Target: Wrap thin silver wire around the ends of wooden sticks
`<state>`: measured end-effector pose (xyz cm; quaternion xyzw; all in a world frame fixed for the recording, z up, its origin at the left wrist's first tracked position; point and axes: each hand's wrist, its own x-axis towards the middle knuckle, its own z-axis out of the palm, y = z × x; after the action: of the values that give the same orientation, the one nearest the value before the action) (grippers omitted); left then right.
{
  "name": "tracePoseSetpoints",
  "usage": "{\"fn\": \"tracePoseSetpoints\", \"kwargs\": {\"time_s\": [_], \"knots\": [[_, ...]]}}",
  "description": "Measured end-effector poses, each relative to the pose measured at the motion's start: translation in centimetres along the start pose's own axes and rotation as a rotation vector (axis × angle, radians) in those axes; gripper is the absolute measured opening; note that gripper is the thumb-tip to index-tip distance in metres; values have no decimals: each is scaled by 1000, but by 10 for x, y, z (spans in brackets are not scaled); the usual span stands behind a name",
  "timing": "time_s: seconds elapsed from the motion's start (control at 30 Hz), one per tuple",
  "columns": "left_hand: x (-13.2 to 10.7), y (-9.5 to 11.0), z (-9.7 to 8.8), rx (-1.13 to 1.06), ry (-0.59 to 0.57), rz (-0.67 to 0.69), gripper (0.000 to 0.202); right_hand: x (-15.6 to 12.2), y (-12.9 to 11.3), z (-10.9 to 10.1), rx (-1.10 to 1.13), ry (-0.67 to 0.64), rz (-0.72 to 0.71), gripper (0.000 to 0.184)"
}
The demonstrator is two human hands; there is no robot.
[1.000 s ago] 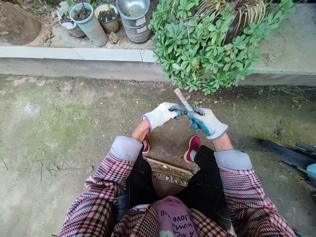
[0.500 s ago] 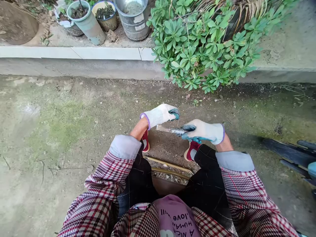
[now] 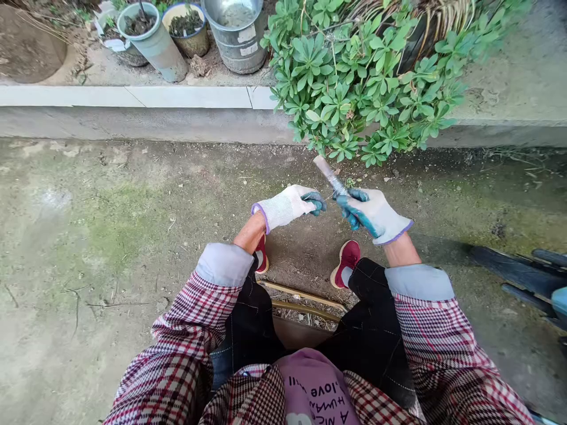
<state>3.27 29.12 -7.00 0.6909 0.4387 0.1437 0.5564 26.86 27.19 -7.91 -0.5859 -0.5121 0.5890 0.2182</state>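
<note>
I sit with both hands out in front of my knees, each in a white knit glove with blue-green coated fingers. My right hand (image 3: 373, 213) is closed round the lower end of a short pale stick (image 3: 328, 174) wound with thin wire or thread near the grip; the stick slants up and to the left. My left hand (image 3: 290, 205) has its fingers pinched together just left of the stick, on a fine strand that I can barely see. My red shoes (image 3: 346, 260) rest on the dirt below.
A bushy green plant (image 3: 354, 82) hangs over a concrete curb (image 3: 133, 97) right ahead. Several pots and a metal bucket (image 3: 237, 29) stand behind the curb at upper left. Dark tool handles (image 3: 514, 274) lie at right. Bamboo slats (image 3: 305, 304) lie between my legs.
The stick, held level and lower half a second ago, has swung back up to slant toward the plant. My right hand rose with it; my left hand stayed close by.
</note>
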Motion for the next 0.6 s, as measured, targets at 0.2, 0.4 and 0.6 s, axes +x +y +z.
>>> {"fn": "tracePoseSetpoints", "kwargs": {"time_s": [0.2, 0.4, 0.6], "knots": [[1, -7, 0, 6, -2, -16, 22, -21, -16, 2, 386, -90, -22, 47], [7, -21, -9, 56, -28, 22, 13, -24, -13, 0, 81, -478, 98, 38], [1, -9, -12, 193, -68, 27, 14, -13, 2, 12, -371, -601, -37, 29]]}}
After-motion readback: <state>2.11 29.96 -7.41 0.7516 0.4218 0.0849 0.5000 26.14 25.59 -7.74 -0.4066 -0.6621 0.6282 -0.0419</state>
